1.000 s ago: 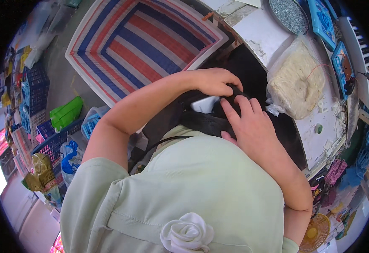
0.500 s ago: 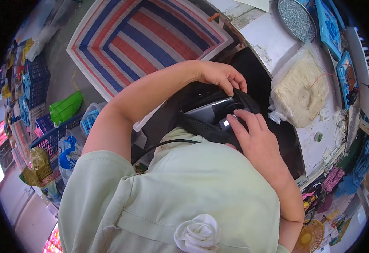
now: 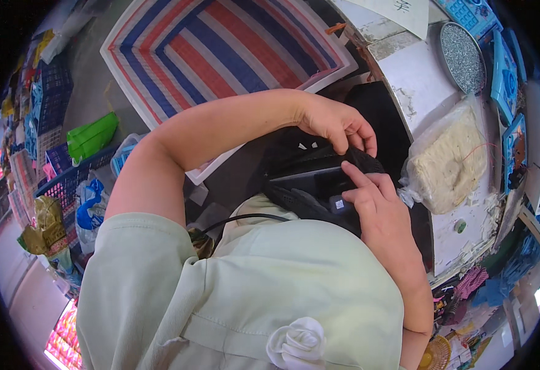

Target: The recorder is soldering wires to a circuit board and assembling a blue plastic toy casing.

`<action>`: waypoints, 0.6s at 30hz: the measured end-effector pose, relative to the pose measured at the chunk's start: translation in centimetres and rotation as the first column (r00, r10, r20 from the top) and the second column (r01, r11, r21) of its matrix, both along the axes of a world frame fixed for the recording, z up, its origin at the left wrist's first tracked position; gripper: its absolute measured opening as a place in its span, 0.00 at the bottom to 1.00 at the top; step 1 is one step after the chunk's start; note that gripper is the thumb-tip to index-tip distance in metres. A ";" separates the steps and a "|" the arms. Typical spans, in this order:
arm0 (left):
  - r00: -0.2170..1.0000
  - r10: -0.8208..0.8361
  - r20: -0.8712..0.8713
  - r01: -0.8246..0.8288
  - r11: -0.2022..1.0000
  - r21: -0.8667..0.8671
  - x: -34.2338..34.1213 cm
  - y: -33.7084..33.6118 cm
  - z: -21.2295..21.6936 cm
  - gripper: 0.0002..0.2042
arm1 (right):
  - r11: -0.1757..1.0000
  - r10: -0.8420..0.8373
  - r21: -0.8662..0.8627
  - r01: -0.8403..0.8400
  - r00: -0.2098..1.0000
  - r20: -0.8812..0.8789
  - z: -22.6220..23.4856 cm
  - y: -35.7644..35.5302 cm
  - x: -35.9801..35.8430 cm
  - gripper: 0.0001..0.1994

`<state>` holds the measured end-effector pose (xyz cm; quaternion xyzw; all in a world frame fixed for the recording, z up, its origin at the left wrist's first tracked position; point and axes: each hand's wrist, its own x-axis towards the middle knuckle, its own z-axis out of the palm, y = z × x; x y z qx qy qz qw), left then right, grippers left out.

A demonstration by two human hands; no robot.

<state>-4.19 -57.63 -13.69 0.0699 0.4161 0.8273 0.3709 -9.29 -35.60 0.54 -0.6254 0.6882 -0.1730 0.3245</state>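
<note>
A black mesh-sided pouch lies at my waist, its mouth spread. Inside it is a flat dark device with a glossy face, and a small dark block with a white label sits beside it. My left hand reaches round from the left and pinches the pouch's far rim. My right hand is at the pouch's right side, its index finger stretched toward the rim and its thumb apart, near the labelled block. The ends of its other fingers are partly hidden. A black cable runs left from the pouch.
A bin lined with striped cloth stands beyond my left arm. On the white worktop at right are a bag of pale material and a round tray of grey granules. Blue baskets stand at left.
My right index finger has moved up toward the far rim, away from the labelled block. My left hand still pinches the rim. The whole view has shifted slightly.
</note>
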 end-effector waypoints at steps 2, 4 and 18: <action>1.000 -0.008 0.028 0.006 0.999 0.047 -0.2 0.2 -0.2 0.27 | 1.000 0.016 -0.007 -0.016 1.000 -0.017 -0.2 0.3 -0.1 0.22; 0.998 -0.023 0.057 0.018 0.996 0.084 -0.4 0.3 -0.6 0.28 | 0.999 0.017 -0.035 -0.018 0.999 -0.037 -0.7 0.6 -0.2 0.21; 0.683 0.127 -0.720 -0.685 0.454 -0.570 6.5 2.7 5.2 0.18 | 0.979 -0.148 -0.141 0.149 0.989 0.018 -2.0 1.7 -0.2 0.26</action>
